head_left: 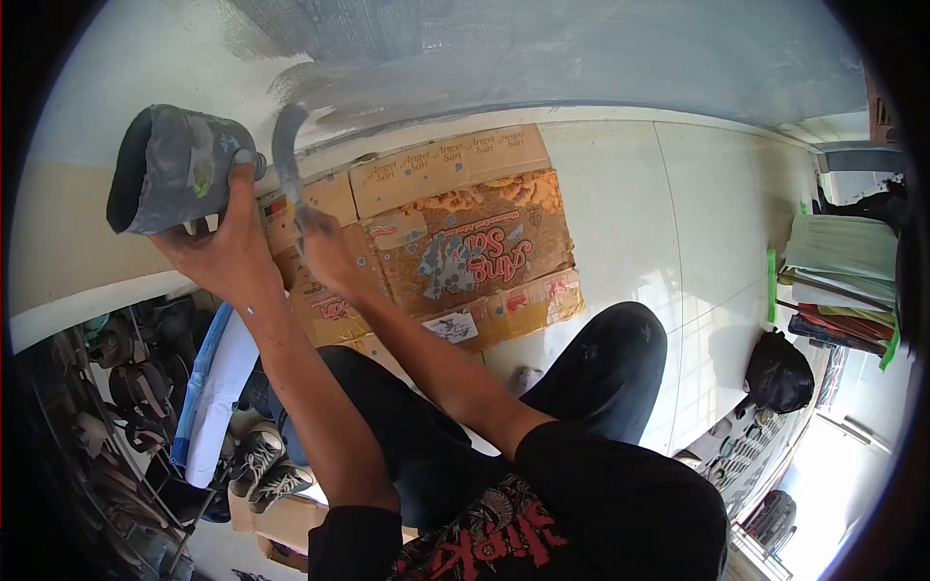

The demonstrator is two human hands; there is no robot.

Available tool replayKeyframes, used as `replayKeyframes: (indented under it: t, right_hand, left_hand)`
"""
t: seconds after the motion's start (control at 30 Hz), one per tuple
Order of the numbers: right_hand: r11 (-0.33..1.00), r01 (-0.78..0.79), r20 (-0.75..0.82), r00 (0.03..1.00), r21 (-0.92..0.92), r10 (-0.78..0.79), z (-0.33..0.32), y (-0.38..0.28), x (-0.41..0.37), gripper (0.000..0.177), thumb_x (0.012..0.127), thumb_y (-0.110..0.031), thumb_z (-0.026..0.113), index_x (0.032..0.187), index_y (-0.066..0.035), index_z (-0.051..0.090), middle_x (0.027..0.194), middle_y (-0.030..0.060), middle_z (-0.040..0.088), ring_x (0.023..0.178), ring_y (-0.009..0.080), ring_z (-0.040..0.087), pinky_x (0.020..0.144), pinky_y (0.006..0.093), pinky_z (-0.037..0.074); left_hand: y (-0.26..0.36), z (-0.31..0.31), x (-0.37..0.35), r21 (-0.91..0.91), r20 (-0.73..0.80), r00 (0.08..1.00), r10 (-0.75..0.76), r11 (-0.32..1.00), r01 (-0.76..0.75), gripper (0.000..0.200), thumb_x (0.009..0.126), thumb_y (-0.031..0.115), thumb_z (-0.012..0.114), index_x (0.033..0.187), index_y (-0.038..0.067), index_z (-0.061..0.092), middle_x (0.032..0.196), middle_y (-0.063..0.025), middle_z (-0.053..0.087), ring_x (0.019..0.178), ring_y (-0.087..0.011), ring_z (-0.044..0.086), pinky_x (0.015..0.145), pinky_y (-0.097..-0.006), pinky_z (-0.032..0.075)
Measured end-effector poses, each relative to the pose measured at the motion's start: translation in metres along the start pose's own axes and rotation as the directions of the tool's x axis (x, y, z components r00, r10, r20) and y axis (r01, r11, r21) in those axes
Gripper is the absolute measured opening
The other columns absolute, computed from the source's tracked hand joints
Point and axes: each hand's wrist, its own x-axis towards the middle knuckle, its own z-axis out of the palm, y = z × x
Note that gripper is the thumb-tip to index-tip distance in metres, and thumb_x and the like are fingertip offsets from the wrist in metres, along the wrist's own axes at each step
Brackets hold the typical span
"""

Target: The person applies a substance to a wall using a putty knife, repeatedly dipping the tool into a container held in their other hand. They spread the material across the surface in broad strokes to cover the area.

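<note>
My left hand [228,247] is wrapped round a paint container [194,169], smeared with grey paint and tilted so its dark mouth faces left. The thumb presses on its side near the base. In my right hand [329,257] is a paintbrush [285,155] coated in grey, seen edge-on, its curved tip pointing up at the wall. Fresh grey paint [426,58] covers much of the wall [194,58], with streaky strokes just above the brush. Below the hands, flattened cardboard [465,247] spotted with grey drips lies along the wall's foot.
Pale floor tiles [625,223] extend to the right of the cardboard. A shoe rack [136,387] and a pair of sneakers [266,465] are at lower left. On the right are a black bag [778,373] and a rack with hanging cloths [841,271].
</note>
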Motion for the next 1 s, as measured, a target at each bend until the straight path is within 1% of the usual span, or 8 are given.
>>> replayKeyframes:
  t: [0.07, 0.17, 0.23, 0.3, 0.53, 0.73, 0.9, 1.0]
  right_hand:
    - [0.954, 0.235, -0.130, 0.957, -0.187, -0.261, 0.004, 0.057, 0.005, 0.018, 0.098, -0.012, 0.053, 0.111, 0.001, 0.058, 0.096, 0.0210, 0.061, 0.087, 0.0332, 0.063, 0.080, 0.0489, 0.052]
    - [0.369, 0.434, -0.199, 0.388, -0.822, -0.900, -0.031, 0.061, -0.004, 0.025, 0.105, -0.028, 0.048, 0.099, -0.005, 0.056, 0.078, 0.0094, 0.057, 0.065, 0.0230, 0.059, 0.058, 0.0408, 0.048]
    - [0.991, 0.010, -0.373, 0.927, 0.134, 0.041, -0.080, 0.033, -0.025, 0.040, 0.107, -0.038, 0.044, 0.107, -0.003, 0.062, 0.079, 0.0062, 0.058, 0.066, 0.0169, 0.058, 0.061, 0.0366, 0.050]
    - [0.864, 0.128, -0.451, 0.884, 0.487, 0.123, -0.108, -0.026, -0.043, 0.038, 0.108, -0.040, 0.042, 0.090, -0.009, 0.056, 0.064, -0.0014, 0.047, 0.048, 0.0117, 0.046, 0.042, 0.0309, 0.038]
    - [0.972, 0.064, -0.404, 0.914, 0.228, 0.034, -0.088, -0.060, 0.001, 0.037, 0.106, -0.050, 0.038, 0.091, -0.017, 0.048, 0.060, -0.0049, 0.040, 0.048, 0.0098, 0.042, 0.041, 0.0298, 0.033]
    - [0.998, 0.041, 0.069, 0.997, -0.050, -0.038, 0.009, -0.011, -0.013, 0.040, 0.104, -0.030, 0.045, 0.127, 0.001, 0.058, 0.098, 0.0186, 0.069, 0.088, 0.0324, 0.062, 0.085, 0.0459, 0.049]
    - [0.725, 0.314, -0.235, 0.804, -0.612, -0.547, -0.016, 0.067, -0.031, 0.031, 0.089, -0.005, 0.060, 0.120, -0.002, 0.058, 0.103, 0.0176, 0.068, 0.094, 0.0410, 0.064, 0.083, 0.0496, 0.052]
    - [0.935, 0.182, -0.498, 0.867, 0.303, -0.007, -0.076, -0.025, -0.053, 0.038, 0.108, -0.043, 0.045, 0.102, -0.009, 0.060, 0.070, -0.0021, 0.051, 0.061, 0.0126, 0.053, 0.055, 0.0329, 0.046]
  left_hand:
    - [0.000, -0.002, 0.001, 0.018, -0.027, 0.999, 0.021, 1.000, -0.021, 0.080, 0.072, 0.006, 0.088, 0.140, -0.003, 0.047, 0.139, -0.0159, 0.053, 0.125, -0.0265, 0.056, 0.111, -0.0431, 0.044]
    - [0.000, -0.005, 0.003, 0.035, -0.043, 0.999, 0.025, 0.999, -0.024, 0.080, 0.072, 0.006, 0.088, 0.140, -0.003, 0.047, 0.139, -0.0158, 0.053, 0.125, -0.0262, 0.056, 0.111, -0.0428, 0.045]
    - [0.004, -0.004, 0.002, 0.040, -0.045, 0.999, 0.020, 0.999, -0.018, 0.076, 0.076, 0.006, 0.086, 0.140, -0.002, 0.047, 0.140, -0.0159, 0.052, 0.126, -0.0261, 0.054, 0.112, -0.0429, 0.043]
    - [0.003, -0.006, 0.003, 0.042, -0.050, 0.999, 0.016, 0.999, -0.014, 0.073, 0.079, 0.006, 0.085, 0.141, -0.002, 0.047, 0.140, -0.0161, 0.052, 0.127, -0.0260, 0.053, 0.114, -0.0431, 0.041]
    - [0.004, -0.004, 0.003, 0.019, -0.055, 0.998, 0.009, 1.000, -0.008, 0.078, 0.077, 0.012, 0.088, 0.141, -0.002, 0.046, 0.141, -0.0153, 0.052, 0.128, -0.0268, 0.053, 0.113, -0.0428, 0.042]
    - [0.006, -0.005, 0.002, 0.048, -0.057, 0.998, 0.024, 0.999, -0.021, 0.077, 0.076, 0.011, 0.088, 0.140, -0.003, 0.047, 0.140, -0.0146, 0.053, 0.127, -0.0263, 0.054, 0.113, -0.0430, 0.043]
    - [0.005, -0.010, 0.004, 0.051, -0.086, 0.996, 0.028, 0.998, -0.023, 0.075, 0.076, 0.010, 0.088, 0.139, -0.003, 0.048, 0.139, -0.0146, 0.054, 0.126, -0.0261, 0.054, 0.112, -0.0432, 0.042]
    - [0.002, -0.012, 0.006, 0.043, -0.093, 0.995, 0.032, 0.999, -0.029, 0.076, 0.076, 0.009, 0.088, 0.139, -0.003, 0.048, 0.139, -0.0145, 0.054, 0.125, -0.0259, 0.054, 0.112, -0.0425, 0.042]
